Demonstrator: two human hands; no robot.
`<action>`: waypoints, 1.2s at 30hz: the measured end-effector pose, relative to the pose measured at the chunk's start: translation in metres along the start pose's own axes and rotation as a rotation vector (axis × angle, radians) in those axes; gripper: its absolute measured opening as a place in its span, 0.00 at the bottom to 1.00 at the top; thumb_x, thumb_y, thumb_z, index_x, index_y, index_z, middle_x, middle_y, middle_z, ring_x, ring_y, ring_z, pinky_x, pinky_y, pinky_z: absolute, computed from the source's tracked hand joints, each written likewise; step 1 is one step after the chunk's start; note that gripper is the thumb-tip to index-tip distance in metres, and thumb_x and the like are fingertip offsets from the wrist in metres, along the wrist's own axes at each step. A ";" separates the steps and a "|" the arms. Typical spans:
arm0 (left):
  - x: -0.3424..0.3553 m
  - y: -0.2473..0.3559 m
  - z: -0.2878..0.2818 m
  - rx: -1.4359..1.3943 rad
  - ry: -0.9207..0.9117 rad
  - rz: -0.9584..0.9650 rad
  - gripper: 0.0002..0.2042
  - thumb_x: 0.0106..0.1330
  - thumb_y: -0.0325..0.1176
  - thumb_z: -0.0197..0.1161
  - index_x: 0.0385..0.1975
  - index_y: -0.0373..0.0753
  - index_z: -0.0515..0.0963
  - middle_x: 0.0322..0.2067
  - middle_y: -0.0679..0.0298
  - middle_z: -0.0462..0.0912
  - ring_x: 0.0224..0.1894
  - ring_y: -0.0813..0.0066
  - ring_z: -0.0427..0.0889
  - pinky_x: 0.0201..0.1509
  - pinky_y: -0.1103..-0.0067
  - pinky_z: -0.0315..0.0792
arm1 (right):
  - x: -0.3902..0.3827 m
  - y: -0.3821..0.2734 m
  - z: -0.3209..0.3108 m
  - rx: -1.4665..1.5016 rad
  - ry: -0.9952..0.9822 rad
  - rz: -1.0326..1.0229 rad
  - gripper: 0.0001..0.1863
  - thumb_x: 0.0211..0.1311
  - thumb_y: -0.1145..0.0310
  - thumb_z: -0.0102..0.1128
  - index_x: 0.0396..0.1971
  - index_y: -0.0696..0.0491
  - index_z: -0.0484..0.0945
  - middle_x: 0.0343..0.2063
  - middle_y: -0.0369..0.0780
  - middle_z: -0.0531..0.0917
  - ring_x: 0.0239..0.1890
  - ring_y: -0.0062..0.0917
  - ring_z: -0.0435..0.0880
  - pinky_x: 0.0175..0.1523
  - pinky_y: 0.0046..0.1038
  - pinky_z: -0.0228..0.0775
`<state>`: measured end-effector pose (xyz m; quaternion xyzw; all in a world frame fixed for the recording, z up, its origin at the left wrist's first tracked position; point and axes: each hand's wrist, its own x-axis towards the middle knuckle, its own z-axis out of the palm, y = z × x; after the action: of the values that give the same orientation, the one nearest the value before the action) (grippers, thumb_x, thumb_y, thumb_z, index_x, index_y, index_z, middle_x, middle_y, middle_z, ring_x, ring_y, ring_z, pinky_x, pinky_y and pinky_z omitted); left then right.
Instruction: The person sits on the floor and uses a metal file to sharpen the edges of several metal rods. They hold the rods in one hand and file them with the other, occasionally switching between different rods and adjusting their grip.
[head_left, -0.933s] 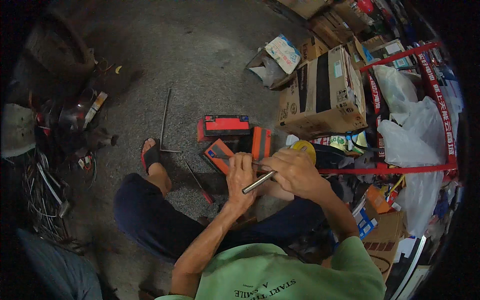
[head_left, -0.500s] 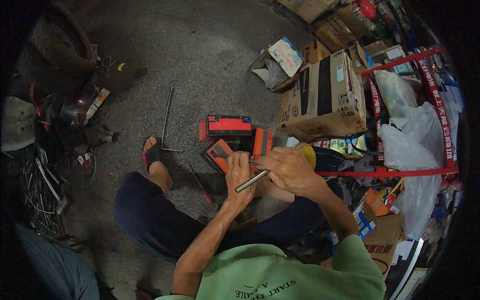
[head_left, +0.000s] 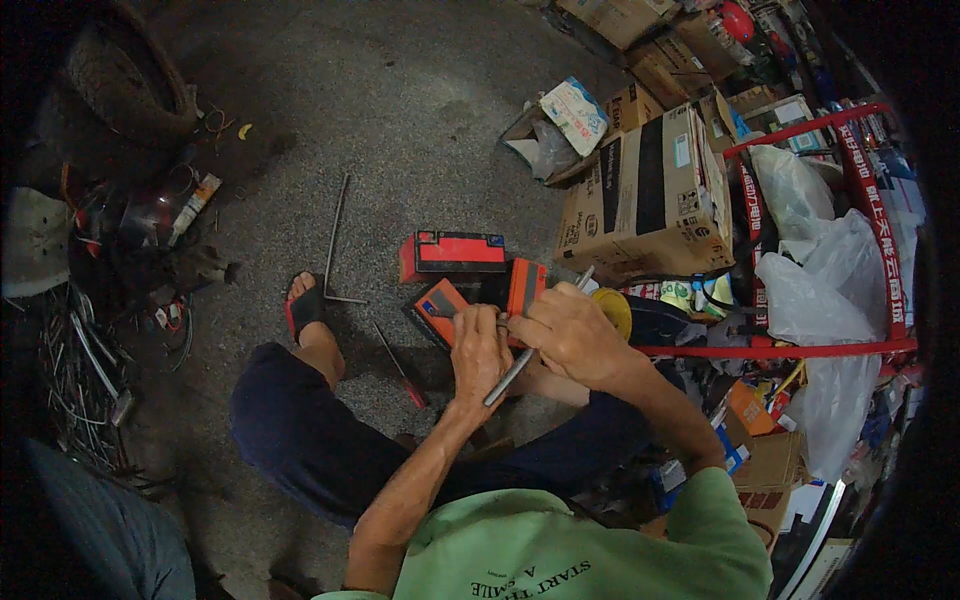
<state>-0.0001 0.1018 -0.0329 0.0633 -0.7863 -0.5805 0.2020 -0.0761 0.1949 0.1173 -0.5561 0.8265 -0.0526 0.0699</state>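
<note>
The right hand (head_left: 572, 338) has its grip closed around a metal rod (head_left: 510, 377) slanting from one o'clock to seven. Just beside it the left hand (head_left: 478, 352) is curled; I can't tell what its grip holds. From the hands, a red-and-black box (head_left: 460, 254) sits at eleven o'clock.

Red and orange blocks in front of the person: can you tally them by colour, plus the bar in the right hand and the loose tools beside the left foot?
Red-and-black block: 1
Orange blocks: 2
Metal bar in the right hand: 1
L-shaped rod: 1
Red-handled tool: 1
Total: 6
</note>
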 end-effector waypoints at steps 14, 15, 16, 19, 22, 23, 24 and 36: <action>-0.019 0.005 0.008 0.118 -0.100 0.099 0.08 0.60 0.22 0.58 0.39 0.32 0.70 0.38 0.49 0.72 0.45 0.46 0.71 0.47 0.61 0.68 | -0.056 -0.020 0.026 -0.030 0.170 0.028 0.18 0.45 0.73 0.61 0.40 0.59 0.76 0.25 0.38 0.73 0.30 0.31 0.74 0.39 0.35 0.65; -0.020 0.007 0.006 0.121 -0.103 0.088 0.08 0.61 0.22 0.58 0.39 0.32 0.70 0.38 0.49 0.72 0.45 0.46 0.71 0.46 0.61 0.68 | -0.055 -0.020 0.025 -0.038 0.166 -0.012 0.18 0.46 0.72 0.61 0.40 0.58 0.76 0.25 0.38 0.73 0.30 0.31 0.74 0.39 0.35 0.66; -0.021 0.009 0.004 0.125 -0.105 0.077 0.08 0.62 0.22 0.58 0.39 0.32 0.70 0.38 0.49 0.72 0.45 0.46 0.71 0.46 0.61 0.68 | -0.053 -0.019 0.024 -0.065 0.170 -0.060 0.16 0.46 0.72 0.59 0.39 0.58 0.76 0.25 0.37 0.73 0.30 0.30 0.74 0.40 0.35 0.66; -0.022 0.007 0.002 0.052 -0.141 0.032 0.16 0.52 0.18 0.60 0.42 0.29 0.69 0.42 0.46 0.72 0.52 0.40 0.68 0.54 0.58 0.68 | -0.043 -0.017 0.018 -0.131 0.169 -0.178 0.15 0.47 0.71 0.56 0.37 0.58 0.77 0.24 0.37 0.73 0.30 0.29 0.74 0.43 0.34 0.67; -0.019 0.007 -0.003 0.040 -0.143 0.046 0.13 0.55 0.19 0.59 0.41 0.30 0.69 0.41 0.46 0.71 0.49 0.43 0.69 0.51 0.58 0.68 | -0.037 -0.016 0.015 -0.124 0.148 -0.155 0.14 0.49 0.70 0.56 0.38 0.57 0.77 0.25 0.37 0.74 0.31 0.29 0.74 0.42 0.33 0.66; -0.018 0.006 -0.003 0.031 -0.135 0.057 0.13 0.56 0.19 0.59 0.42 0.30 0.69 0.41 0.47 0.71 0.49 0.43 0.69 0.50 0.59 0.68 | -0.036 -0.017 0.016 -0.105 0.144 -0.095 0.14 0.49 0.71 0.56 0.38 0.57 0.77 0.25 0.37 0.74 0.32 0.29 0.74 0.41 0.33 0.66; -0.016 0.001 -0.001 0.054 -0.145 0.071 0.13 0.58 0.20 0.59 0.43 0.30 0.69 0.42 0.47 0.71 0.48 0.44 0.70 0.49 0.59 0.69 | -0.037 -0.018 0.017 -0.086 0.141 -0.035 0.14 0.49 0.71 0.56 0.38 0.57 0.77 0.25 0.37 0.74 0.32 0.29 0.75 0.41 0.33 0.66; -0.028 -0.138 0.017 0.449 -0.042 -0.202 0.19 0.56 0.25 0.61 0.49 0.32 0.72 0.45 0.49 0.75 0.46 0.44 0.74 0.50 0.58 0.70 | -0.051 -0.027 0.030 -0.081 0.246 0.070 0.15 0.47 0.70 0.59 0.38 0.56 0.78 0.25 0.37 0.74 0.33 0.30 0.74 0.40 0.33 0.65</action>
<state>-0.0003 0.0826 -0.1735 0.1728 -0.8892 -0.4097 0.1073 -0.0269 0.2315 0.0949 -0.5185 0.8492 -0.0844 -0.0526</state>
